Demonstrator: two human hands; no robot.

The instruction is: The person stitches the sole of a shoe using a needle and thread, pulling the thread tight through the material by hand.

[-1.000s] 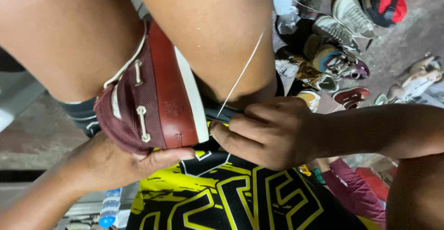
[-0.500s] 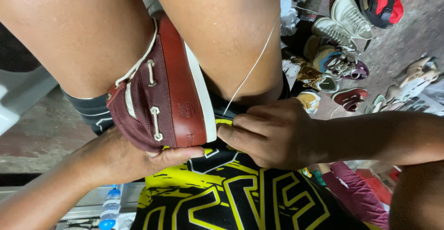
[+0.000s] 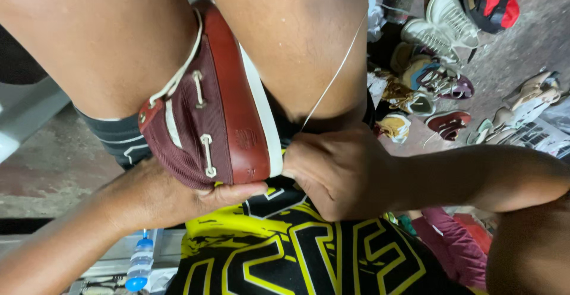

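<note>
Here, the shoe (image 3: 219, 105) is sitting wedged between the person's knees, its long axis running top to bottom of the view, white sole edge facing the right hand (image 3: 341, 173). That hand is touching the sole, fingers curled tight, pinching a pale thread (image 3: 332, 81) that is stretching up over the knee. The left hand (image 3: 178, 197) is cupping the lower end from below, fingers pressed together. Beyond lie a shoe pile (image 3: 439, 51) and a bottle (image 3: 141, 262); nothing is showing inside the shoe
</note>
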